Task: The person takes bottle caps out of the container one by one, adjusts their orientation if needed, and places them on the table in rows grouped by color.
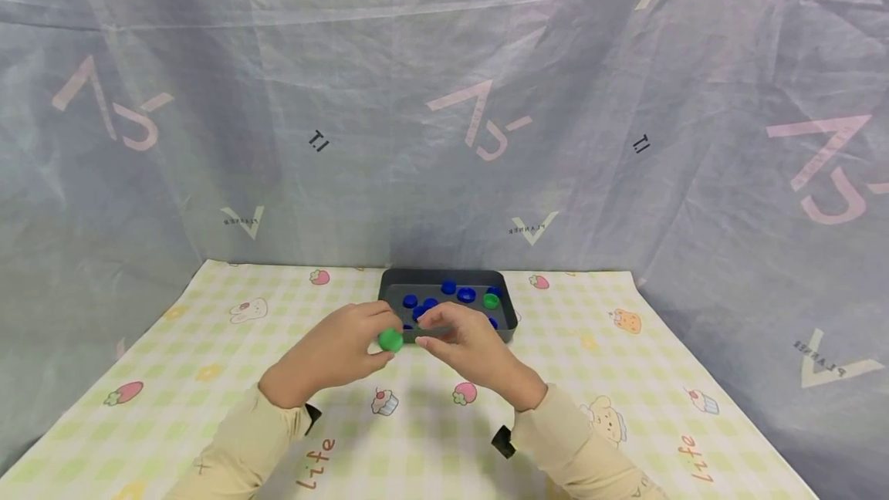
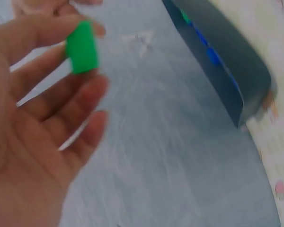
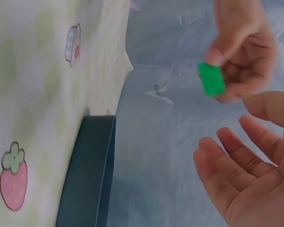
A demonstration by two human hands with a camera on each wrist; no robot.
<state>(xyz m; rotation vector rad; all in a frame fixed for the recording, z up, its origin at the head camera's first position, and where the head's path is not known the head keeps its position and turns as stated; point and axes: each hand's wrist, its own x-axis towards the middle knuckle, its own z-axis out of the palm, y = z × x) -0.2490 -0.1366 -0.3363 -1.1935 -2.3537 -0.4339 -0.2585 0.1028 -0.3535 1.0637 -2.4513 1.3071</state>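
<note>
My left hand [image 1: 340, 347] pinches a green bottle cap [image 1: 391, 340] between thumb and fingers, in front of the tray's near edge. In the left wrist view the same green cap [image 2: 83, 48] shows side-on at the fingertips, the other fingers loosely bent. Close to its right, my right hand [image 1: 467, 342] holds nothing; its fingers [image 3: 234, 161] are apart and gently curved. Behind both hands lies a dark grey tray [image 1: 444, 276] with several blue caps [image 1: 466, 295] and one green cap [image 1: 491, 301] in it. The hands hide part of the tray's near side.
A checked tablecloth [image 1: 229, 361] with printed cartoons covers the table. A grey curtain [image 1: 361, 176] with printed letters hangs behind the table and along both sides. The tray stands near the table's back edge.
</note>
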